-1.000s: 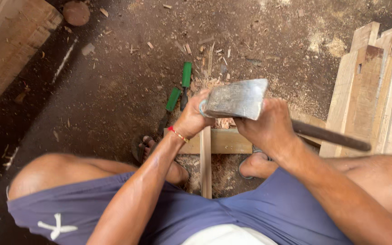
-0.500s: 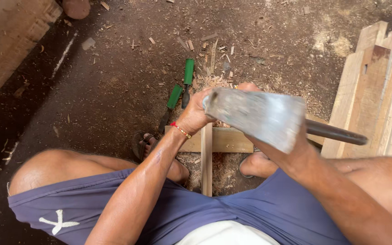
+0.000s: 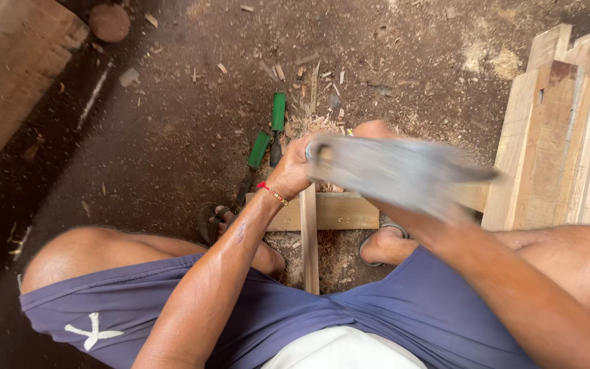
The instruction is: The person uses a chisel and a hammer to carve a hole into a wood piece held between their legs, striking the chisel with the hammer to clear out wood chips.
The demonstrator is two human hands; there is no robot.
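Note:
I sit over a dirt floor. My left hand [image 3: 295, 167] grips the top of a narrow wooden strip [image 3: 308, 246] that stands across a flat wooden block [image 3: 339, 212] between my feet. My right hand [image 3: 377, 133] holds a hatchet with a broad grey metal head [image 3: 394, 171], blurred by motion, just right of my left hand and above the strip. The hatchet's handle is hidden behind the blurred head and my forearm.
Two green-handled chisels [image 3: 268, 137] lie on the floor beyond my left hand, among wood chips [image 3: 312, 102]. Stacked planks [image 3: 561, 130] stand at the right. A thick timber beam [image 3: 15, 61] runs along the upper left, with a round wood piece [image 3: 109, 22] near it.
The hatchet head has swung from level beside my left hand to a larger, blurred shape nearer the camera. My left hand has stayed on the strip.

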